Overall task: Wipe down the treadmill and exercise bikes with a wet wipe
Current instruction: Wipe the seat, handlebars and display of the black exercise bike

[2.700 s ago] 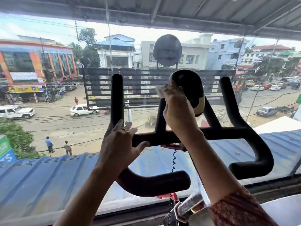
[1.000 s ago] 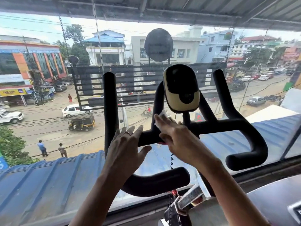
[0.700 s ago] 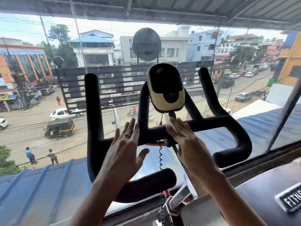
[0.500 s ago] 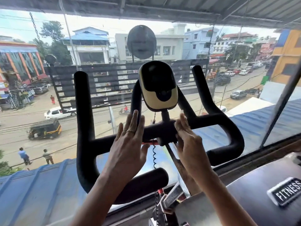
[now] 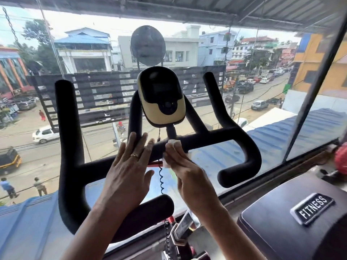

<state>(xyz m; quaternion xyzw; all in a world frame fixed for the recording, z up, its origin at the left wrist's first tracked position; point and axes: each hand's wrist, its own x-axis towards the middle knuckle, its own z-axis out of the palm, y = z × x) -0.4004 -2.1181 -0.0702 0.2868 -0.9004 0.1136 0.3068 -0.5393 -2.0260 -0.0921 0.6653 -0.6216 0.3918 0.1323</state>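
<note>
An exercise bike's black padded handlebar (image 5: 210, 140) fills the middle of the view, with a cream and black console (image 5: 162, 97) on a short stem above its crossbar. My right hand (image 5: 187, 173) presses a small white wet wipe (image 5: 173, 143) against the crossbar just under the console stem, fingers curled over the wipe. My left hand (image 5: 129, 169) lies flat with straight fingers on the crossbar to the left of the stem. A ring sits on one finger.
A big glass window (image 5: 281, 128) stands right behind the handlebar, with a street and buildings outside. A black padded machine part labelled FITNESS (image 5: 311, 209) is at the lower right. The bike's metal frame and coiled cable (image 5: 161, 179) run below my hands.
My right hand came down from the console to the crossbar and now holds the wipe against it under the stem. My left hand stayed flat on the bar. The view swung right.
</note>
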